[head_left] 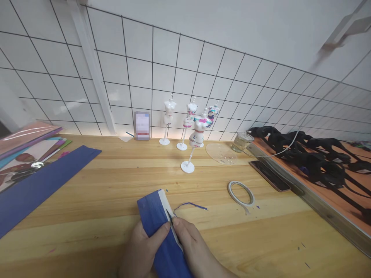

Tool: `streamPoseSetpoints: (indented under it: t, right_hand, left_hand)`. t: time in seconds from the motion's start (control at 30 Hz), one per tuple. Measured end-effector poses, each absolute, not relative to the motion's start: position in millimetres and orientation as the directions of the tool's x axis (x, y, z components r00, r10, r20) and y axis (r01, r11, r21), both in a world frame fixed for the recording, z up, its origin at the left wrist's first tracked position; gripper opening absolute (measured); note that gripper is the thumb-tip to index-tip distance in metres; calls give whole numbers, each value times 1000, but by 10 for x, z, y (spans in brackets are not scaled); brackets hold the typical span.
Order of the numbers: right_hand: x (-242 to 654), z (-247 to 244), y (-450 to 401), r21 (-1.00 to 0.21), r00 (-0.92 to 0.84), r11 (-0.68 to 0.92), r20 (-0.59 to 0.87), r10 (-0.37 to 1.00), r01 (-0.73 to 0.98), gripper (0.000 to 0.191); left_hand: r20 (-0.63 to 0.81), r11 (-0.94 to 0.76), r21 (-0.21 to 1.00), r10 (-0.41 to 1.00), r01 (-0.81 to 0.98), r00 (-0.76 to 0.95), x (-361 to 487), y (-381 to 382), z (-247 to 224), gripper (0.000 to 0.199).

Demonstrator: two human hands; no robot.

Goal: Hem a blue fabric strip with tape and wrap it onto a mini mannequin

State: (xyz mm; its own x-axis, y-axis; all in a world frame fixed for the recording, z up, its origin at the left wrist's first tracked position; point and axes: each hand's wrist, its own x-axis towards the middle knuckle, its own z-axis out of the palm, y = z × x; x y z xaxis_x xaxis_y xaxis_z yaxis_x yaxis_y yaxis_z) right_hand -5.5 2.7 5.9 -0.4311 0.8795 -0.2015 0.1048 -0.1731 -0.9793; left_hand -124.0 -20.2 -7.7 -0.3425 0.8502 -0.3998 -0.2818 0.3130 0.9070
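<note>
Blue paper (152,210) held low in the middle, between both grips, above the counter (116,173). Top end sticks out past the fingers toward the mannequins; lower end runs down between the grips, out of frame. White strip (164,201) along its right edge.

Left grip (143,247) clasps the paper from its left side, thumb laid across the face, tip near the white strip. Right grip (194,243) pinches the right edge, fingertips just beside left thumb. Small dark pointed tip at the right fingertips, can't tell what it is.

Thin blue sliver (193,204) curls beyond the right grip. Tape ring (230,191) farther right, phone (269,175) past it. Four white mannequins (198,133) stand upright ahead, the nearest paint-marked; clear disc (217,154) and cup (241,143) right of them. Long blue sheet (52,185) at left, beside stacked sheets (29,143). Black straps (319,162) far right.
</note>
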Motion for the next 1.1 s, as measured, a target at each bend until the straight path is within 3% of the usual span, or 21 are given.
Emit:
streamPoseSetpoints:
  t: [0.4,0.63,0.93,1.1]
  right_hand:
    - [-72,33,12,-969,-428,-246,-221,876,-2,45]
    - [-84,40,17,-982,-423,-186,-174,889,14,41]
    - [-66,33,-2,-980,-471,-167,-198,860,107,43]
    - [-55,48,-8,-983,-466,-139,-177,867,116,42]
  left_hand:
    - [-392,299,907,856,-296,-336,-1226,-206,-23,26]
    - [-406,298,900,838,-318,-364,-1214,-194,-115,31]
    - [-480,332,825,840,-458,-255,-1305,-171,-18,29]
    - [-438,320,875,842,-363,-316,-1312,-178,-1,29]
